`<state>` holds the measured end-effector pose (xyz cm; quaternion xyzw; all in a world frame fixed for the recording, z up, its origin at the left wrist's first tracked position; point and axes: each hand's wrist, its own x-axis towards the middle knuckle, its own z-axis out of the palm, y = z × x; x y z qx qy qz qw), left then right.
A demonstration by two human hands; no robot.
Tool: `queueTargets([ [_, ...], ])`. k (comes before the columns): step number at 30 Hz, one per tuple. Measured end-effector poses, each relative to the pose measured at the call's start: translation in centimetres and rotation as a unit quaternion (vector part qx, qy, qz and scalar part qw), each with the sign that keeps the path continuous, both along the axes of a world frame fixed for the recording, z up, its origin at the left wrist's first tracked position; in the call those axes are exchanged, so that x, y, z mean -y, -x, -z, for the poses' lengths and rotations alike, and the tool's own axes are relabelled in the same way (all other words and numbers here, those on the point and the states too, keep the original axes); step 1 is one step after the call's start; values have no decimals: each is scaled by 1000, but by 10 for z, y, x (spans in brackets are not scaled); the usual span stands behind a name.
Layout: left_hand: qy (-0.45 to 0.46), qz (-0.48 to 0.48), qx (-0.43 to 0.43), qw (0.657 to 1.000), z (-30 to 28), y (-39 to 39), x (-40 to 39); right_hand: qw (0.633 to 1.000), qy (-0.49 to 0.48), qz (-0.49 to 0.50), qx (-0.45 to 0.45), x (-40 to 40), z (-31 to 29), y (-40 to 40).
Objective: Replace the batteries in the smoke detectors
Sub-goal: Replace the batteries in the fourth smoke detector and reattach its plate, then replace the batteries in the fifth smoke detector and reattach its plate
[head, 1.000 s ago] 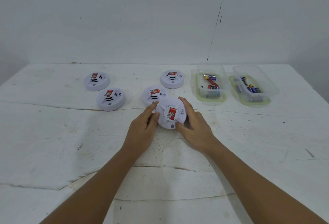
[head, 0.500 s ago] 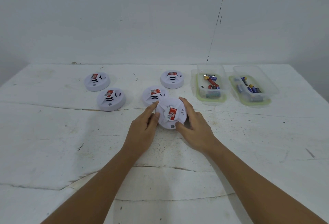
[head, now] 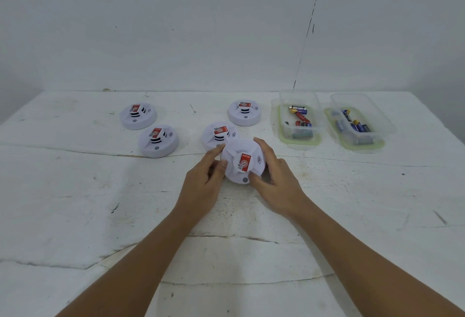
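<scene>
A white round smoke detector with a red label sits at the table's middle, tilted slightly toward me. My left hand grips its left rim and my right hand grips its right rim and front edge. Several other white smoke detectors lie flat behind it: one touching just behind, one further back, one to the left and one at the far left. Two clear tubs hold batteries: the nearer tub and the right tub.
The white table is cracked and scuffed, and meets a plain white wall at the back. The tubs stand side by side at the back right, close to the far edge.
Almost nothing differs. Both hands stay on the middle smoke detector, with only a slight shift of the fingers on its rim.
</scene>
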<state>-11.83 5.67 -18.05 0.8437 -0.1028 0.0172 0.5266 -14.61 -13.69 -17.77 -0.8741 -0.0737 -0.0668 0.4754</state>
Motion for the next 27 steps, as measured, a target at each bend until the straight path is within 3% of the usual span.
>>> queueTargets([
  [6, 103, -1, -11, 995, -12, 3, -5, 996, -75, -21, 49, -7, -11, 1],
  [13, 139, -40, -5, 989, -58, -38, -40, 998, 43, 32, 41, -36, -42, -52],
  [18, 116, -90, -24, 989, -73, -93, -63, 997, 69, 23, 26, -52, -66, -109],
  [27, -28, -108, -88, 990, -72, -186, -77, 987, 153, 36, -25, -48, -70, -175],
])
